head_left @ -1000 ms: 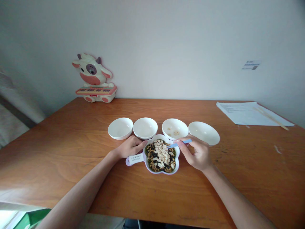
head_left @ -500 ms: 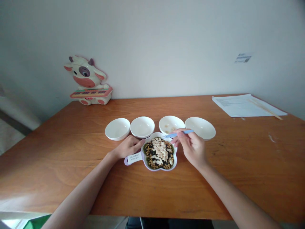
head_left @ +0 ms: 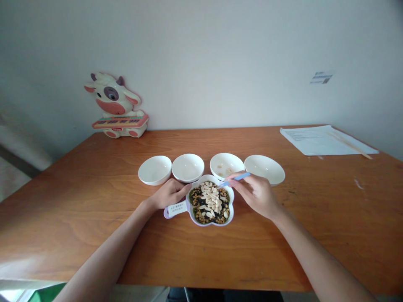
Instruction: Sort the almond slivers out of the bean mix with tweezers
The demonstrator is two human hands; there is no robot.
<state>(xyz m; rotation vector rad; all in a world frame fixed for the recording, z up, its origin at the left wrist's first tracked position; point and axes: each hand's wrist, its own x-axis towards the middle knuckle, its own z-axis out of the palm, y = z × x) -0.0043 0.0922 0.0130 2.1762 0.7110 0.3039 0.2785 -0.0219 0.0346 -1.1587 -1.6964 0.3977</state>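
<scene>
A white-and-lilac handled dish (head_left: 232,209) with a scalloped rim stands on the table in front of me. It contains pale flat seed-like pieces (head_left: 211,199), small round tan beans (head_left: 197,214), and dark and green bits. My left hand (head_left: 170,193) grips the dish's left side, thumb on the rim near the labelled handle (head_left: 176,209). Pinched in my right hand (head_left: 256,193) are slim blue tweezers (head_left: 237,178), their tip over the dish's upper edge beside the pale pieces. Whether the tip holds anything is too small to tell.
Behind the dish is a row of white bowls (head_left: 155,171); the third bowl (head_left: 225,161) contains a few pale pieces. A cow toy with a keyboard (head_left: 118,107) stands back left. Paper sheets (head_left: 321,140) and chopsticks (head_left: 352,146) lie back right, near the wall.
My right hand has shifted slightly right and toward me, and the tweezers now slant more steeply down at the dish. My left hand and the dish stay practically in place.
</scene>
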